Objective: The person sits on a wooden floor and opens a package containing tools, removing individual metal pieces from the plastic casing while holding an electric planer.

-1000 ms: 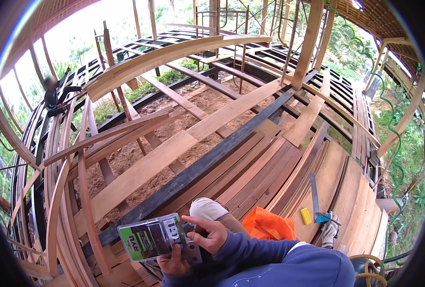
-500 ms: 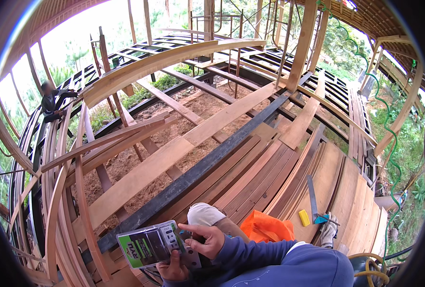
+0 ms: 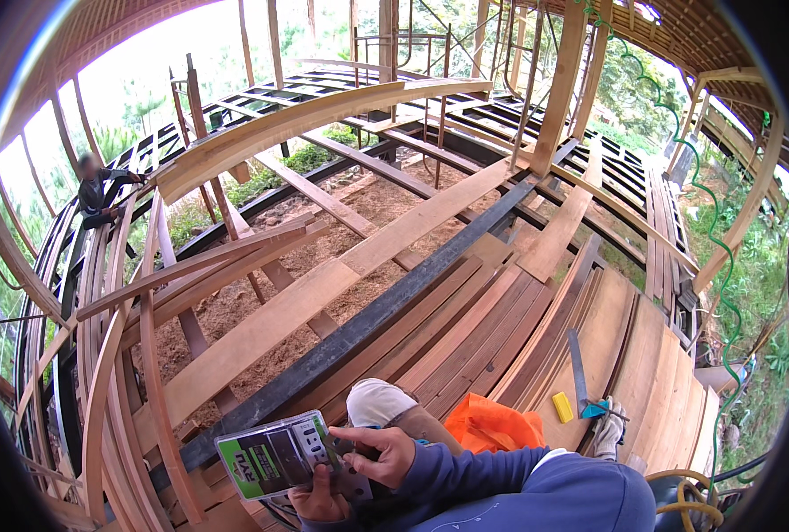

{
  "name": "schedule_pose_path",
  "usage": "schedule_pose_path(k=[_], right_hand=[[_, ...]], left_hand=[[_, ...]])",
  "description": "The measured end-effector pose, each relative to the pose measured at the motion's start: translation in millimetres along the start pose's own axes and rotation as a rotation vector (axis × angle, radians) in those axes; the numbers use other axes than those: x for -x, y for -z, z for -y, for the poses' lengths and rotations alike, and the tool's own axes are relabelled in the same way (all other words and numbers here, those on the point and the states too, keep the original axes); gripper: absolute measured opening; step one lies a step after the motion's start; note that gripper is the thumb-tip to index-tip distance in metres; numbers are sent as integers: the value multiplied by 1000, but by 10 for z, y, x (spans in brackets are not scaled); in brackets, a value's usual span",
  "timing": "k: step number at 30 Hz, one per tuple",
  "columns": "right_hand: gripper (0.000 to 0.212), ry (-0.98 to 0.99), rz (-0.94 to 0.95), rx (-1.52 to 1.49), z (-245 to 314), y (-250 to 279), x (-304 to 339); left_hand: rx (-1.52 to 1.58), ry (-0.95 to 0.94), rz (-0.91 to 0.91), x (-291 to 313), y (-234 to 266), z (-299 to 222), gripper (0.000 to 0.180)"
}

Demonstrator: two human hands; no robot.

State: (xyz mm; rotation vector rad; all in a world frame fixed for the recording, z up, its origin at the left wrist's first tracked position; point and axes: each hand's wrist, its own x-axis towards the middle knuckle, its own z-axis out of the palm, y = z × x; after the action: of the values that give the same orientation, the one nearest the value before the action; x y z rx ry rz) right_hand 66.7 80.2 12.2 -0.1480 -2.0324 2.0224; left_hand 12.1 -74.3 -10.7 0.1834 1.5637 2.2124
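Note:
A flat plastic package (image 3: 266, 463), green and dark with a grey strip of small pictures, tilts in front of me at lower centre. My left hand (image 3: 321, 501) grips it from below, its thumb lying over the lower right part. At the package's right edge is my right hand (image 3: 384, 457), with index finger and thumb pointing left around a small dark thing that I cannot make out. The other fingers of that hand curl in. A grey piece with holes (image 3: 352, 483) shows between the two hands.
An orange cloth (image 3: 494, 424) lies right of my knee. Beyond it are a yellow block (image 3: 563, 406) and a try square (image 3: 579, 368) with a blue handle. Wooden boards (image 3: 474, 328) and a black beam (image 3: 394, 295) border an open frame over soil. Another person (image 3: 97, 191) sits far left.
My right index finger has lowered toward the thumb at the package's edge. The package has barely shifted, and my left hand keeps its grip.

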Motion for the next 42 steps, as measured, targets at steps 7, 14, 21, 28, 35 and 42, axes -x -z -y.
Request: schedule_pose_path(k=[7,14,21,28,35,42], right_hand=[[50,26,25,20,20,-1,23],[57,41,53,117,-2,32,10],[54,2,130,-92,-63,-22,-24],[46,-177,-12,-190,89,30,94],[28,-94,-6,-399,-104,43,112],[26,-52,-42,-378,-79,6,83]], left_hand=[[18,-6,-2,-15,99,111,21],[-618,-531,194,-33,243,176,32],[305,147,160,20,348,238,46],[324,-107,7,144,199,255,24],[387,65,65,197,15,-18,29],[593,37,73,144,36,160,31]])
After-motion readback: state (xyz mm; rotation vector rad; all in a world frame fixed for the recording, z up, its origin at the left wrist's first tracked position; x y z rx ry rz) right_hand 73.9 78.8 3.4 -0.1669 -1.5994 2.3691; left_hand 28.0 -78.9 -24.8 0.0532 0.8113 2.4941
